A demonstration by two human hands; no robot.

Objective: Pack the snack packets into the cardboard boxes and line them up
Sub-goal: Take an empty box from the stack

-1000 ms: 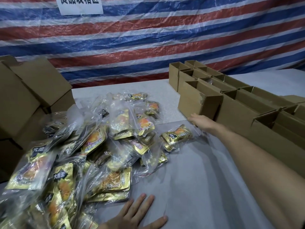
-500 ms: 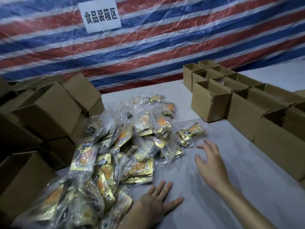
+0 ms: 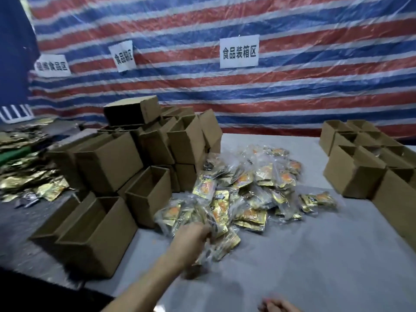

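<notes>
My left hand (image 3: 191, 242) reaches into the near edge of the heap of snack packets (image 3: 254, 188), which lies loose on the grey bench (image 3: 304, 255). Its fingers are curled down among the clear and gold wrappers. The motion blur is heavy there, but they seem to be closed round a few of the nearest packets rather than lying flat on them. My right hand (image 3: 279, 306) shows only as a sliver at the bottom edge, nearer to me than the heap and well apart from it, and I cannot tell whether it is spread or closed. Left of the heap and touching its side is a jumbled stack of open cardboard boxes (image 3: 108, 163), some upright and some tipped over. Right of the heap, with bare bench between, stand the lined-up boxes (image 3: 353, 174), set side by side in rows with their flaps open. Farther left, beyond the jumbled stack, lies a spread of gold packets (image 3: 29, 176). Behind the heap hangs a red, white and blue striped tarp (image 3: 225, 91) with a white paper sign (image 3: 239, 51) stuck to it.
</notes>
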